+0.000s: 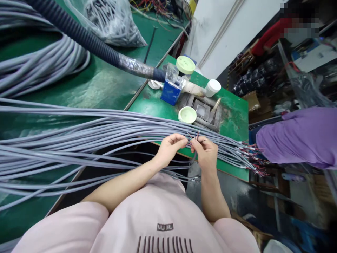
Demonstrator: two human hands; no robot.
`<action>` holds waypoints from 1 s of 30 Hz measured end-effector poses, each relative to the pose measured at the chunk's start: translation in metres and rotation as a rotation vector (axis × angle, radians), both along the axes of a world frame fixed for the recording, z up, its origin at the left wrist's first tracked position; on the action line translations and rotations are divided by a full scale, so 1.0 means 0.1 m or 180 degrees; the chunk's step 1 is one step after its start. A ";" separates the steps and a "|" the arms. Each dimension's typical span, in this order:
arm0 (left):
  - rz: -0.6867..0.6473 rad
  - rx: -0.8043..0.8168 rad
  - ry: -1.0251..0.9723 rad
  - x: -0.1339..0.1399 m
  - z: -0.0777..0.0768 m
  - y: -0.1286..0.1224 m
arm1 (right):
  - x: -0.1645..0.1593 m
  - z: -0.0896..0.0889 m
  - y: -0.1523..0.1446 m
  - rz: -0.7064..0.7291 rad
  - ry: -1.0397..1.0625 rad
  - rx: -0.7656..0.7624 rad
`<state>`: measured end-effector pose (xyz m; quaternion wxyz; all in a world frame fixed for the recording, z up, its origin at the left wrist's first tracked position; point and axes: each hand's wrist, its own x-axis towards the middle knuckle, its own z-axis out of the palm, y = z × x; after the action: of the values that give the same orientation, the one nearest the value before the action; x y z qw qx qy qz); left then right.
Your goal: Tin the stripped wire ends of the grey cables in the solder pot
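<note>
My left hand (173,146) pinches thin coloured wires at the stripped end of a grey cable. Close beside it, my right hand (204,149) grips the same end, with several fine wires (197,135) sticking up between the fingers. The cable's grey jacket (195,156) hangs down below my right hand. A long bundle of grey cables (118,128) runs behind and under both hands, from the left edge to the right. Its far ends fan out into red and dark wire ends (256,160) over the table's right side.
Behind the bundle stand a solder pot (202,109), a pale green dish (187,115), a white jar (212,88) and a blue box (170,92) joined to a black hose (86,35). A cable coil (47,65) lies left. A person in purple (297,137) is at right.
</note>
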<state>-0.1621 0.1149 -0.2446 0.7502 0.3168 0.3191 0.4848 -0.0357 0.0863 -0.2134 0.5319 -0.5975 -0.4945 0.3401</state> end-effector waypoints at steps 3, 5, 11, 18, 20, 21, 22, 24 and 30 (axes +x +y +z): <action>0.0071 0.0067 -0.0061 -0.02 0.03 0.06 | 0.00 -0.01 0.00 0.0083 0.0056 -0.0035; 0.0063 0.0093 -0.0084 -0.02 0.05 0.08 | -0.01 -0.01 0.00 0.0105 0.0104 -0.0050; 0.0100 0.0093 -0.0094 0.00 0.03 0.05 | -0.02 -0.02 0.01 0.0094 0.0083 -0.0001; 0.0073 -0.0211 -0.0163 0.07 -0.03 0.00 | -0.02 -0.04 0.01 -0.0121 -0.0050 0.0090; 0.0102 -0.0267 -0.0149 0.08 -0.02 -0.01 | -0.02 -0.05 0.01 -0.0154 -0.0075 0.0097; 0.0116 -0.0282 -0.0145 0.08 -0.02 -0.01 | -0.03 -0.05 0.01 -0.0164 -0.0083 0.0097; 0.0125 -0.0289 -0.0147 0.08 -0.01 -0.01 | -0.03 -0.05 0.01 -0.0179 -0.0089 0.0091; 0.0130 -0.0297 -0.0169 0.09 -0.01 -0.01 | -0.03 -0.06 0.02 -0.0206 -0.0104 0.0073; -0.0158 -0.0309 -0.0178 0.10 -0.04 -0.01 | 0.07 0.02 0.13 -0.0074 -0.0137 -0.0007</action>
<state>-0.1524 0.1143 -0.2487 0.7851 0.2742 0.3132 0.4586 -0.0290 0.0995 -0.2119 0.5243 -0.6110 -0.4984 0.3214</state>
